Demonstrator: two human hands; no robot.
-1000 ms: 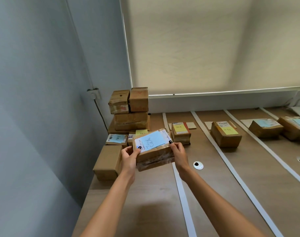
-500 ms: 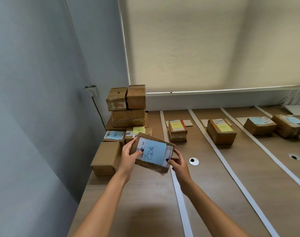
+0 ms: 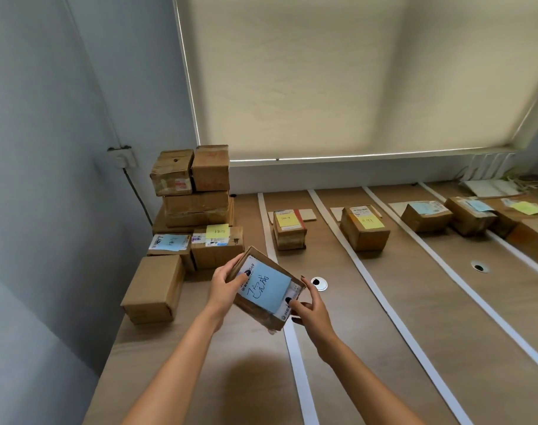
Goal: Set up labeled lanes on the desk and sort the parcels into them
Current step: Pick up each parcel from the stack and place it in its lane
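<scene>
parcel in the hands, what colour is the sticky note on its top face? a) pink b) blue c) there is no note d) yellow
b: the parcel, held between the left hand and the right hand, carries a light blue note with dark handwriting on its upward face.

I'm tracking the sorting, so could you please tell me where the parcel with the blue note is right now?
In the head view, the parcel with the blue note is held tilted above the desk between the left hand and right hand, near the leftmost white tape strip.
</scene>
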